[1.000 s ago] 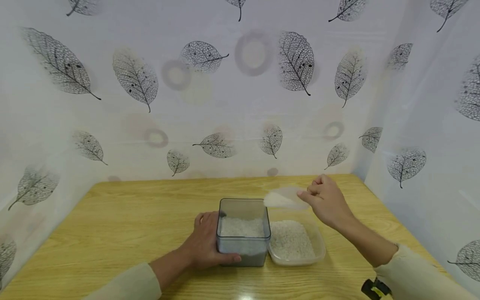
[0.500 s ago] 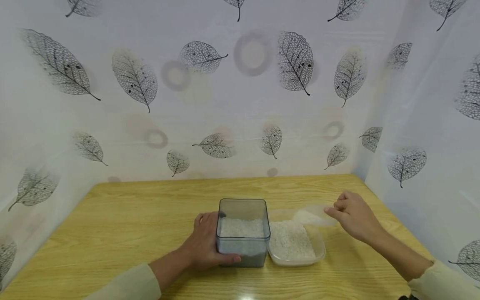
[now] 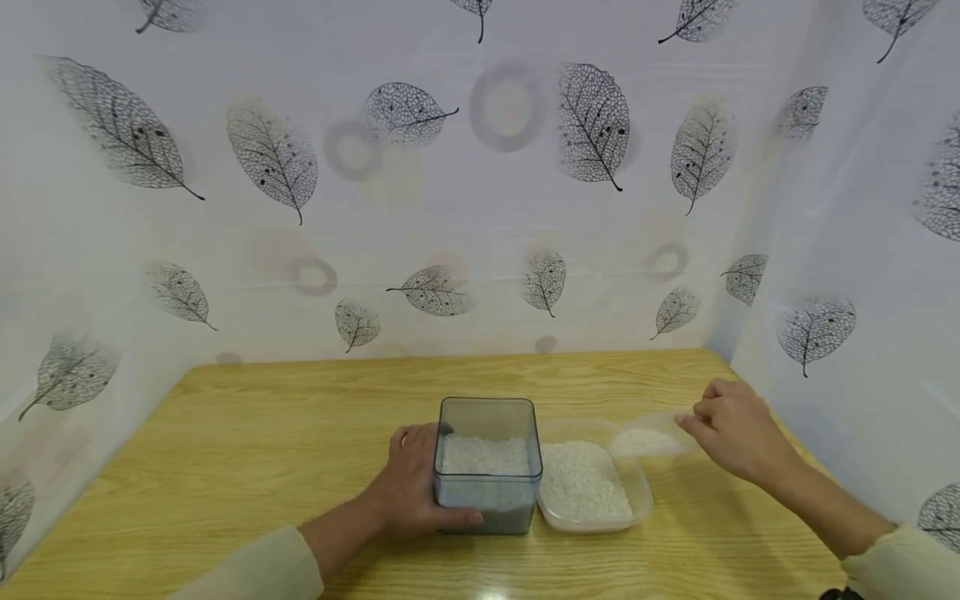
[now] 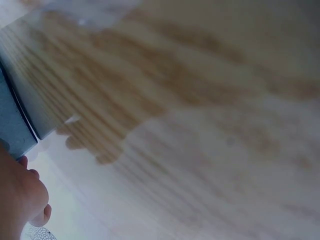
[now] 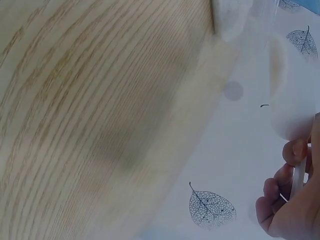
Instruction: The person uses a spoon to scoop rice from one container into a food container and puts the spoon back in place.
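My left hand point(image 3: 408, 487) grips a smoky-grey clear square container point(image 3: 487, 504) from its left side, thumb across the front. White rice point(image 3: 483, 456) lies inside it. Against its right side stands a shallow clear plastic tub point(image 3: 641, 500), heaped with rice point(image 3: 585, 482) mostly on the left. My right hand point(image 3: 738, 429) pinches the handle of a translucent scoop point(image 3: 660, 433), which carries rice over the tub's far right corner. In the right wrist view, fingers curl round the scoop's point(image 5: 295, 100) handle. The left wrist view catches only part of the grey container point(image 4: 15, 122).
Both containers stand on a wood-grain table point(image 3: 285, 442). A pale curtain point(image 3: 442, 200) with a leaf print hangs behind it and along both sides.
My right hand has carried the scoop rightward and lower, from beside the grey container's rim to the tub's far right corner. The left hand and both containers have stayed put.
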A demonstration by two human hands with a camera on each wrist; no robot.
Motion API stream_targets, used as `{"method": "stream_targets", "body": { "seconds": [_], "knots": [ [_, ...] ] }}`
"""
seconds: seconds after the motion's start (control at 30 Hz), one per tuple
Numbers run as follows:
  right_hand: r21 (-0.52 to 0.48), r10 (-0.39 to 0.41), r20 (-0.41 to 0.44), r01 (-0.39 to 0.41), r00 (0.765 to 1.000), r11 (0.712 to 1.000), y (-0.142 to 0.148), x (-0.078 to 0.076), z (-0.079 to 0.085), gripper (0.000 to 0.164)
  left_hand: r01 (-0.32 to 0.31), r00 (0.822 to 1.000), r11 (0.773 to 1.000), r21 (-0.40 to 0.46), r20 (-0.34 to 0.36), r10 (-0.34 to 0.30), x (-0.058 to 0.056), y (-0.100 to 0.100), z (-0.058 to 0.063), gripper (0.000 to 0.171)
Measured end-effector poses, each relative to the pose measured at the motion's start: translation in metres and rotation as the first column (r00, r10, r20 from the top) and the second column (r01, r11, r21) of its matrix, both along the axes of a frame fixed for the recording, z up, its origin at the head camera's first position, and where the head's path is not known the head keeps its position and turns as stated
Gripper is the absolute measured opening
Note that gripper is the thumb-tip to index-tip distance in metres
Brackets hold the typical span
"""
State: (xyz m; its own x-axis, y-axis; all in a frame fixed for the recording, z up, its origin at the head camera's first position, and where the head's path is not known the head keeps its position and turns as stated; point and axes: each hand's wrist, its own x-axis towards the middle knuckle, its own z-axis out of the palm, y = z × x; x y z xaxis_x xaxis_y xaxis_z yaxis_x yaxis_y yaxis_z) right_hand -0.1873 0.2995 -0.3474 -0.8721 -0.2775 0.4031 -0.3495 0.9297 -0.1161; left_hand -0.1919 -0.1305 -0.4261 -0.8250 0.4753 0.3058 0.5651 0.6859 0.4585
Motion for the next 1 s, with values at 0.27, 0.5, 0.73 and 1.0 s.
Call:
{"method": "stream_targets", "body": {
  "seconds": [0.27, 0.5, 0.73, 1.0],
  "knots": [
    [0.044, -0.047, 0.014, 0.047, 0.999, 0.998, 0.003, 0.005, 0.009, 0.037, -0.002, 1.0, 1.0, -0.011, -0.004, 0.002, 0.0, 0.0, 0.0, 0.112],
    [0.089, -0.023, -0.066, 0.029, 0.998, 0.996, 0.005, 0.011, 0.012, 0.038, -0.005, 1.0, 1.0, -0.016, -0.001, 0.005, 0.0, 0.0, 0.0, 0.112],
    [0.113, 0.048, -0.173, -0.029, 0.984, 0.993, 0.004, 0.019, 0.01, 0.043, -0.003, 1.0, 1.0, -0.014, 0.013, 0.003, 0.0, 0.0, 0.0, 0.112],
    [0.187, 0.209, -0.343, -0.151, 0.916, 0.971, 0.001, 0.02, 0.01, 0.047, -0.002, 1.0, 1.0, -0.021, 0.029, 0.002, 0.0, -0.001, 0.001, 0.111]
  ]
}}
